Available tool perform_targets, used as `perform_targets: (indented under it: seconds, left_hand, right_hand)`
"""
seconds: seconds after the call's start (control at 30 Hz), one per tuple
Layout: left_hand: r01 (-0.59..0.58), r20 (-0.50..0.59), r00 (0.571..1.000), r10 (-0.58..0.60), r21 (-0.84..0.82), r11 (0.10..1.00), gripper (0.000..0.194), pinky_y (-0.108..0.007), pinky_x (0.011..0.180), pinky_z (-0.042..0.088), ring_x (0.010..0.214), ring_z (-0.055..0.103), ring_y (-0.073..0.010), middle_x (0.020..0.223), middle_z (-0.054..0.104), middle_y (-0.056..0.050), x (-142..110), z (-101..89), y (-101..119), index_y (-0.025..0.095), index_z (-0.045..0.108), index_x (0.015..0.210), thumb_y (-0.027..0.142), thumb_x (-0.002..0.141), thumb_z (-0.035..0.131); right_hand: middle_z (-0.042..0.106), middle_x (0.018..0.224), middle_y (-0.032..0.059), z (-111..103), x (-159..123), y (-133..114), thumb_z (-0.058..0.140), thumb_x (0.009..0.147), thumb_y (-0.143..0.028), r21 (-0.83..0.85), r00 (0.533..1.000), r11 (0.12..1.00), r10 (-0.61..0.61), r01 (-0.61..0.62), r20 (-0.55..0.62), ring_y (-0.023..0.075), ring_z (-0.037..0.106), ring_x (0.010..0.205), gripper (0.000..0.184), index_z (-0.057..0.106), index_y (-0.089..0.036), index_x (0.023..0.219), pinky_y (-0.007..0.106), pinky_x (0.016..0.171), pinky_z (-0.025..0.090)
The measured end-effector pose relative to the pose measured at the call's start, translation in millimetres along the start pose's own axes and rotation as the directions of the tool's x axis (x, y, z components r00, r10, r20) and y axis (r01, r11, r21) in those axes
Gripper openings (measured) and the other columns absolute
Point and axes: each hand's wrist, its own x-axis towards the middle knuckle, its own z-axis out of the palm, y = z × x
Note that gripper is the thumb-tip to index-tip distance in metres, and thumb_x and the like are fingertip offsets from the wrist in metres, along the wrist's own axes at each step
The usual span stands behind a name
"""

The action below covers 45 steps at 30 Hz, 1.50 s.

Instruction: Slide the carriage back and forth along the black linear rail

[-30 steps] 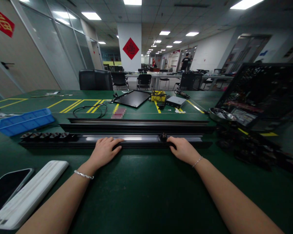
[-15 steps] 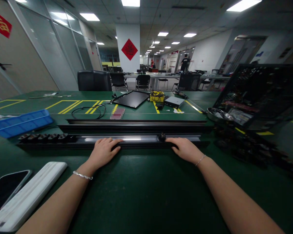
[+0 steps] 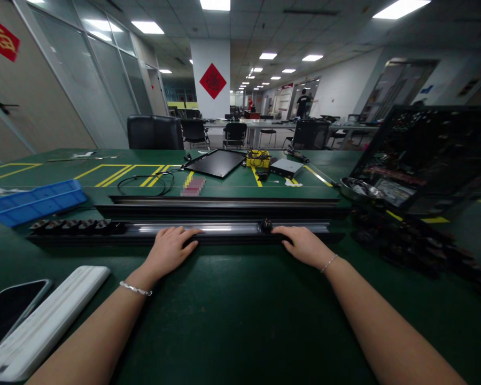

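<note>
Left hand [image 3: 170,248] is draped over the near edge of the front black rail [image 3: 224,229], fingers on top and thumb spread off; looks like it's there to steady the thing, but I can't tell if it's actually gripping or just leaning. Right hand [image 3: 307,247] has its fingertips right up against a small dark part [image 3: 266,225] sitting on the rail; can't tell if it's pinched or only touched, my guess is the fingers are there to guide it along. Rail's laid flat crosswise on the green table [image 3: 224,321], probably so both hands reach it easily; it's long and dark with a shiny silvery channel catching the light, and a row of chunky dark parts [image 3: 72,227] bunched at its left end. Second rail [image 3: 224,203] lies just behind, roughly parallel; blue bin [image 3: 36,203] off to the left.
</note>
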Motion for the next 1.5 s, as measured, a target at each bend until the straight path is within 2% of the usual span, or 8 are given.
perform_targets:
  seconds: [0.2, 1.5]
  left_hand:
    - [0.001, 0.005, 1.000, -0.001, -0.004, 1.000, 0.039, -0.038, 0.089, 0.033, 0.095, 0.054, -0.0214, 0.094, 0.061, -0.002, 0.0, -1.0, 0.6, 0.035, 0.050, 0.124, 0.044, 0.088, 0.038]
    - [-0.003, -0.002, 1.000, 0.003, 0.006, 1.000, 0.041, -0.038, 0.086, 0.034, 0.094, 0.055, -0.0222, 0.093, 0.061, -0.003, -0.3, 0.0, 0.6, 0.034, 0.052, 0.124, 0.045, 0.088, 0.036]
  right_hand:
    - [0.064, 0.113, 0.0037, -2.1, 0.2, -0.5, 0.048, 0.079, -0.015, 0.012, 1.000, 1.000, 0.019, -0.019, -0.016, 0.0196, 0.060, 0.101, 0.035, 0.056, -0.023, 0.112, 0.035, 0.092, 0.043]
    - [0.067, 0.104, 0.0034, -4.8, 0.8, -4.5, 0.047, 0.078, -0.015, 0.026, 0.999, 0.998, 0.050, -0.050, -0.009, 0.0193, 0.062, 0.094, 0.030, 0.057, -0.023, 0.106, 0.031, 0.086, 0.044]
